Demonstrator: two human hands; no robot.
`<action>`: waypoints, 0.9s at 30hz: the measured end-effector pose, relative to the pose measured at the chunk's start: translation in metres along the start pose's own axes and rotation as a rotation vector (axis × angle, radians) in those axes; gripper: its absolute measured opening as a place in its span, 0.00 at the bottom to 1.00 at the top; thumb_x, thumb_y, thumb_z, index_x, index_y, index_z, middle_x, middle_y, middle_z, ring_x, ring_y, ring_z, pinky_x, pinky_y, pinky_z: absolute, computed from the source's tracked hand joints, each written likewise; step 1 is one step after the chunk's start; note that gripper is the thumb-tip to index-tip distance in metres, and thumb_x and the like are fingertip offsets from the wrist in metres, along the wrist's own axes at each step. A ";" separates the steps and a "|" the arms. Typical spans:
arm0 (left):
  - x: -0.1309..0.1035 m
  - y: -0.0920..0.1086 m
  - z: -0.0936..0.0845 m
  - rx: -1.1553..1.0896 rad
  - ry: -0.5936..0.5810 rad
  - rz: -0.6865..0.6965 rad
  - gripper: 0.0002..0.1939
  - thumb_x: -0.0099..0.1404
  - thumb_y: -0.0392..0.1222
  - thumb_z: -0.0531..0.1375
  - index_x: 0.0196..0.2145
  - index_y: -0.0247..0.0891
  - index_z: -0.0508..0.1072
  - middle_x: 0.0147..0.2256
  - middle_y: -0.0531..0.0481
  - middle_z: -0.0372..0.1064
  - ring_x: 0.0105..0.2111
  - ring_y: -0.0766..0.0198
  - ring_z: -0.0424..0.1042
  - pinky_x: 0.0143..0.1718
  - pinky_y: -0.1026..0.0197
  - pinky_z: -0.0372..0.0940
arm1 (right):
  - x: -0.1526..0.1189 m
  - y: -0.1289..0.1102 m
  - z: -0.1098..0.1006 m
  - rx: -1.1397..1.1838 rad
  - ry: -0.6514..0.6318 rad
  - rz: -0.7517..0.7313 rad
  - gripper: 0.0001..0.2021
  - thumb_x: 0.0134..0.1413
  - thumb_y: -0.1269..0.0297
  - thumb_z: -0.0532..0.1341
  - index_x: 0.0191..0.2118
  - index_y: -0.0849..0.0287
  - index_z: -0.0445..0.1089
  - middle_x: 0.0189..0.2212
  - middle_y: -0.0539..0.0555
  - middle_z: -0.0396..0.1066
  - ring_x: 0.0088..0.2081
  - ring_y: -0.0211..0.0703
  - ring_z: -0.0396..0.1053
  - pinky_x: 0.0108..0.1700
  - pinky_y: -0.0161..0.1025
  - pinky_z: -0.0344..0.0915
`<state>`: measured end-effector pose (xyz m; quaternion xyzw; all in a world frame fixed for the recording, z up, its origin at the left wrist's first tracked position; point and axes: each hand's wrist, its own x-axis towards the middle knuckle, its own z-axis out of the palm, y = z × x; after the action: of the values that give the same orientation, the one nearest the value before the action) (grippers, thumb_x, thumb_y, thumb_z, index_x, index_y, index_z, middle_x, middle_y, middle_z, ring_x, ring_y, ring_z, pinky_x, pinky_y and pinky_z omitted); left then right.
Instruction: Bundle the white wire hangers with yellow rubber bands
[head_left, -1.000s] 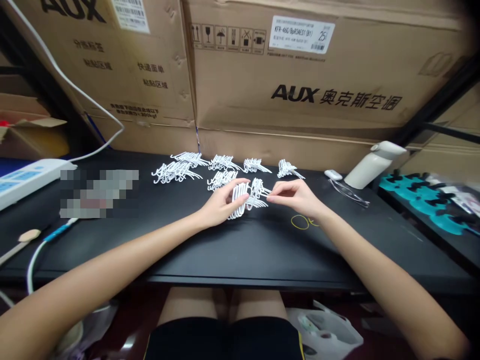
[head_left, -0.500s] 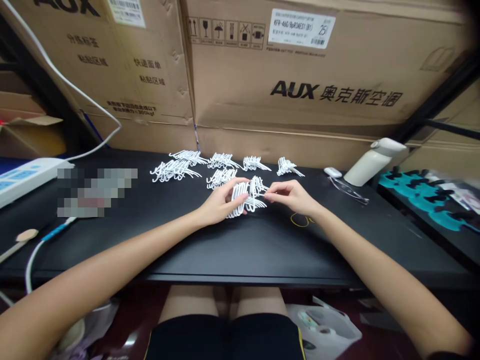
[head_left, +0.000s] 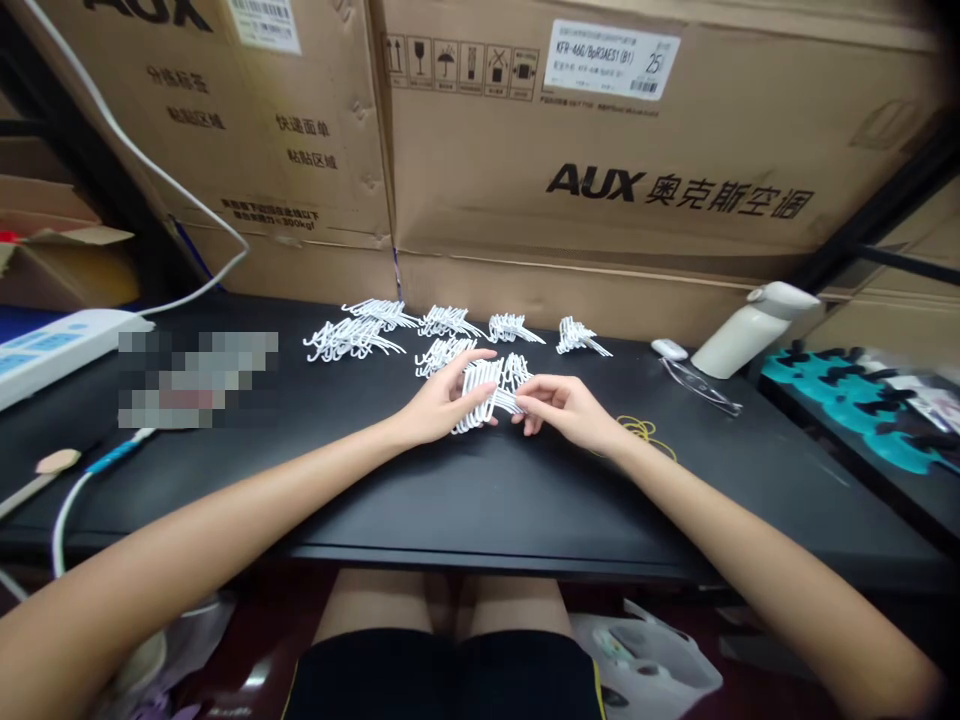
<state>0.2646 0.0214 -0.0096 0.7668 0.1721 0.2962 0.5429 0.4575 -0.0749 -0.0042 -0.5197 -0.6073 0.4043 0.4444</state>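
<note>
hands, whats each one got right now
Left hand: closed around a bundle of white hooked wires.
Right hand: pinched closed at the straight ends of that bundle.

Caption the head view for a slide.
Left hand holding white hooks, right hand at their ends, over a black table.

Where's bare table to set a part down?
Bare: between the left hand, right hand and table edge; also right of the bands, nearer than the glasses. Crowded: beyond the hands, where white hooks cluster.
</note>
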 end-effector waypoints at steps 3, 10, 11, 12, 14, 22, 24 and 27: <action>0.000 0.003 0.001 -0.081 -0.072 -0.056 0.25 0.63 0.50 0.57 0.55 0.40 0.60 0.41 0.46 0.68 0.29 0.62 0.75 0.29 0.59 0.72 | -0.001 0.000 0.002 -0.007 -0.018 0.011 0.13 0.53 0.55 0.62 0.34 0.62 0.71 0.24 0.52 0.73 0.21 0.35 0.68 0.27 0.35 0.67; 0.000 0.004 0.000 -0.113 -0.124 -0.119 0.24 0.62 0.51 0.58 0.52 0.41 0.60 0.41 0.46 0.68 0.28 0.62 0.76 0.28 0.60 0.72 | -0.002 -0.002 0.005 -0.019 -0.039 0.008 0.13 0.52 0.55 0.63 0.32 0.63 0.71 0.22 0.52 0.72 0.21 0.35 0.68 0.28 0.34 0.66; 0.000 0.003 0.000 -0.110 -0.124 -0.123 0.24 0.62 0.51 0.59 0.53 0.41 0.60 0.42 0.45 0.68 0.28 0.61 0.77 0.28 0.60 0.72 | -0.003 -0.002 0.005 -0.025 -0.046 0.001 0.13 0.52 0.55 0.63 0.32 0.63 0.71 0.22 0.52 0.72 0.21 0.35 0.68 0.28 0.34 0.66; 0.000 0.002 0.000 -0.103 -0.121 -0.123 0.25 0.62 0.50 0.59 0.53 0.41 0.60 0.44 0.44 0.67 0.28 0.62 0.77 0.28 0.60 0.72 | -0.003 -0.002 0.005 -0.035 -0.052 -0.008 0.13 0.52 0.55 0.62 0.32 0.63 0.71 0.22 0.52 0.72 0.21 0.35 0.68 0.28 0.35 0.67; 0.000 0.002 0.000 -0.094 -0.115 -0.120 0.26 0.61 0.50 0.60 0.55 0.42 0.60 0.50 0.42 0.64 0.27 0.62 0.77 0.29 0.59 0.72 | -0.004 -0.002 0.006 -0.060 -0.059 -0.023 0.14 0.52 0.54 0.62 0.33 0.63 0.72 0.23 0.51 0.72 0.22 0.35 0.68 0.28 0.35 0.67; 0.001 0.007 0.000 -0.128 -0.091 -0.191 0.27 0.60 0.49 0.61 0.55 0.38 0.62 0.28 0.52 0.70 0.22 0.64 0.74 0.23 0.63 0.70 | -0.001 -0.004 0.000 -0.126 -0.023 -0.044 0.16 0.53 0.50 0.60 0.32 0.61 0.72 0.23 0.52 0.72 0.24 0.38 0.69 0.31 0.37 0.68; 0.001 0.008 0.000 -0.135 -0.075 -0.216 0.28 0.60 0.50 0.61 0.56 0.38 0.62 0.25 0.53 0.69 0.22 0.62 0.74 0.23 0.63 0.70 | 0.003 0.003 -0.011 -0.174 0.116 -0.077 0.18 0.55 0.49 0.58 0.31 0.60 0.72 0.22 0.51 0.70 0.24 0.39 0.68 0.31 0.38 0.68; 0.001 0.009 0.000 -0.144 -0.042 -0.247 0.29 0.61 0.50 0.60 0.57 0.39 0.61 0.26 0.52 0.70 0.24 0.61 0.75 0.23 0.62 0.70 | 0.009 0.019 -0.032 -0.300 0.377 -0.120 0.18 0.55 0.49 0.58 0.29 0.60 0.72 0.22 0.52 0.70 0.25 0.40 0.68 0.31 0.40 0.67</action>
<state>0.2654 0.0189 -0.0010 0.7049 0.2323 0.2225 0.6321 0.4930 -0.0622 -0.0123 -0.6094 -0.5966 0.1782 0.4909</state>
